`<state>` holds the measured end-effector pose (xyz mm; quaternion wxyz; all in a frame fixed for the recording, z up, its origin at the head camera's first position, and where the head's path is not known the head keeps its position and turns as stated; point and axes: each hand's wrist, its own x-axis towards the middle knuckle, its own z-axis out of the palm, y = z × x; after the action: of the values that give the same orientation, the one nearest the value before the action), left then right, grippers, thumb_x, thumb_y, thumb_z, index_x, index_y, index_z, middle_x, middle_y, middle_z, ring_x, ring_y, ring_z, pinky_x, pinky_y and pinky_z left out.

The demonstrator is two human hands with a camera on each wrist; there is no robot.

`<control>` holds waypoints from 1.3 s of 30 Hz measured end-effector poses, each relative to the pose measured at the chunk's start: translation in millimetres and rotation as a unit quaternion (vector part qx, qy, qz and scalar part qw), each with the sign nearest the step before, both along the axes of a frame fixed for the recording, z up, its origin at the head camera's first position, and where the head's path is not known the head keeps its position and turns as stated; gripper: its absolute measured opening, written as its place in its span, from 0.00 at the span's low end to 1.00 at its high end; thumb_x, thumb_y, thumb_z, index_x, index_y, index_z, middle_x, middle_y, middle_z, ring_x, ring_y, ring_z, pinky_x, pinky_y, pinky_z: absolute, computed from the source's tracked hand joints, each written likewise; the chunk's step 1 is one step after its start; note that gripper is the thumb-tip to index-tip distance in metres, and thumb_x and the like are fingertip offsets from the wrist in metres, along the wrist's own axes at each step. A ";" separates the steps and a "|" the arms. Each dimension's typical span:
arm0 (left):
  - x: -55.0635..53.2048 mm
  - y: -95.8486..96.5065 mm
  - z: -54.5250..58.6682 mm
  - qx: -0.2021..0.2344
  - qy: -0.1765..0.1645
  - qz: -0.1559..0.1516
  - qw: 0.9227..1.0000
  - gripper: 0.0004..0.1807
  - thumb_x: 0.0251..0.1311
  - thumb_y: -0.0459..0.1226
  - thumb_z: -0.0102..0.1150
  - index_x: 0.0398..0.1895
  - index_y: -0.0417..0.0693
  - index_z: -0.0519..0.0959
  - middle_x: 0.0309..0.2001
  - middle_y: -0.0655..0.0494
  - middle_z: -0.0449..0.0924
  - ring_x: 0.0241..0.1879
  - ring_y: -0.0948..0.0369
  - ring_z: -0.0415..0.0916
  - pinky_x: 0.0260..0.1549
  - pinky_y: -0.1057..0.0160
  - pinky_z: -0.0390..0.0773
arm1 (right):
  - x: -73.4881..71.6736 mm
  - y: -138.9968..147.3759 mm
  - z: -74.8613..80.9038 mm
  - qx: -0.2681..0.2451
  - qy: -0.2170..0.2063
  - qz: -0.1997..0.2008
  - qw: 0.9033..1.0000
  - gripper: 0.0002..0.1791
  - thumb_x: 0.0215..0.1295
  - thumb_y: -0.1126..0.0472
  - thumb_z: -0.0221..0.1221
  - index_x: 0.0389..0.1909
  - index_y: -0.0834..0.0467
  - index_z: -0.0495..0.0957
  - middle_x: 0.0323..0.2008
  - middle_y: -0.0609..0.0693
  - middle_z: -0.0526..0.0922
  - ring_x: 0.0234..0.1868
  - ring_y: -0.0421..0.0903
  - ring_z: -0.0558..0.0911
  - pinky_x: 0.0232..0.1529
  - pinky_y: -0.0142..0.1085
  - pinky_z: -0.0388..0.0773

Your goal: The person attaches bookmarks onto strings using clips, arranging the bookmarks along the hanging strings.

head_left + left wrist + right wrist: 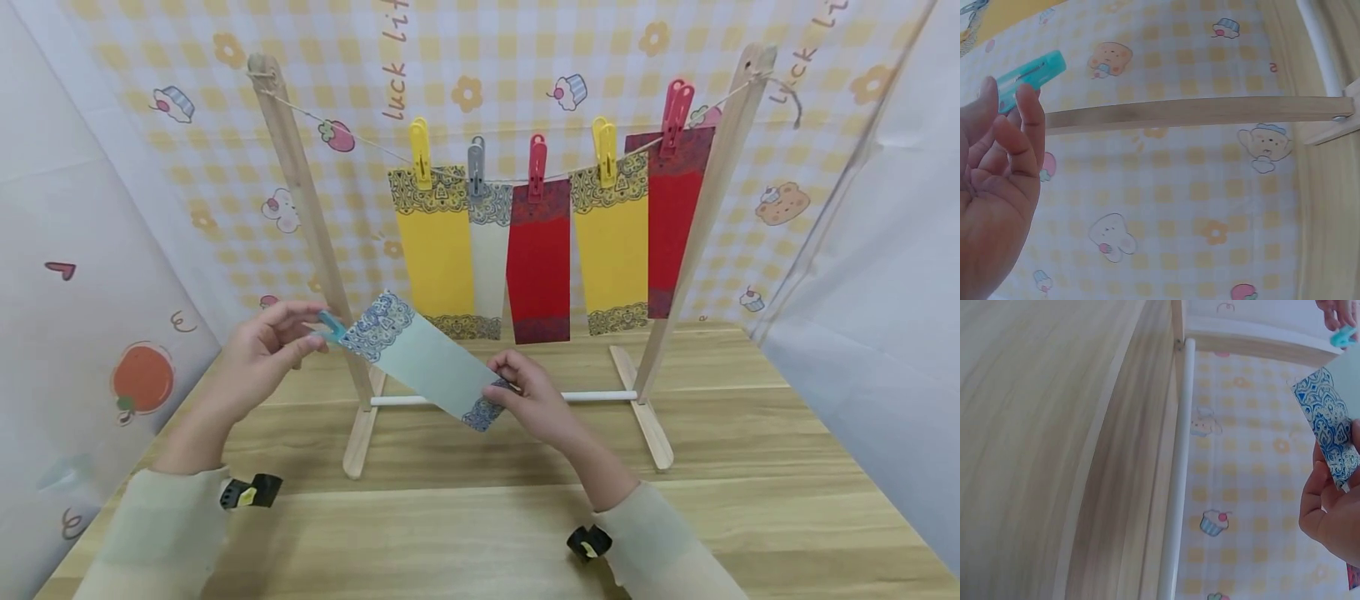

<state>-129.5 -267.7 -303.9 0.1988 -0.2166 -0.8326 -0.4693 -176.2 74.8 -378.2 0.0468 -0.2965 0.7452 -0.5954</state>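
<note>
My left hand pinches a teal clothespin between thumb and fingertips, left of the wooden rack. In the left wrist view the clothespin points up and right past the fingertips. A pale blue-green paper card with blue lace-patterned ends slants between both hands. Its upper left corner meets the clothespin's tip in the head view. My right hand pinches the card's lower right end, thumb in front. The right wrist view shows that patterned end close up, partly covered by the fingers.
A string sags between two wooden posts. Clothespins hold two yellow cards, a cream card and two red cards on it. A white rod joins the rack's feet on the wooden table. A checked cloth hangs behind.
</note>
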 end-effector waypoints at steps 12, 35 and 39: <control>2.3 9.8 47.4 -0.038 0.068 0.156 0.985 0.15 0.66 0.31 0.61 0.55 0.43 0.79 0.42 0.87 0.75 0.49 0.82 0.69 0.36 0.75 0.67 | 3.1 -26.8 12.6 -0.057 -0.012 -0.019 0.998 0.09 0.67 0.72 0.58 0.44 0.66 0.70 0.44 0.66 0.83 0.40 0.43 0.79 0.40 0.31 0.78; -6.5 28.4 118.1 0.081 0.212 0.144 0.963 0.10 0.58 0.23 0.64 0.40 0.43 0.85 0.31 0.73 0.84 0.29 0.73 0.77 0.21 0.82 0.69 | -6.0 -62.1 47.0 -0.088 0.006 -0.051 0.995 0.09 0.67 0.70 0.60 0.44 0.65 0.72 0.37 0.61 0.84 0.36 0.44 0.74 0.36 0.31 0.71; -8.6 31.3 127.3 0.110 0.210 0.119 0.964 0.11 0.57 0.21 0.63 0.37 0.43 0.85 0.31 0.69 0.85 0.28 0.71 0.77 0.20 0.81 0.70 | -6.9 -67.3 51.7 -0.096 0.013 -0.062 0.993 0.09 0.66 0.71 0.61 0.43 0.66 0.72 0.38 0.62 0.84 0.35 0.43 0.74 0.36 0.30 0.72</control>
<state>-138.1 -236.4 -176.6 0.4465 -0.1868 -0.7348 -0.4751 -183.0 7.5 -326.5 -0.0290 -0.2606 0.7021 -0.6621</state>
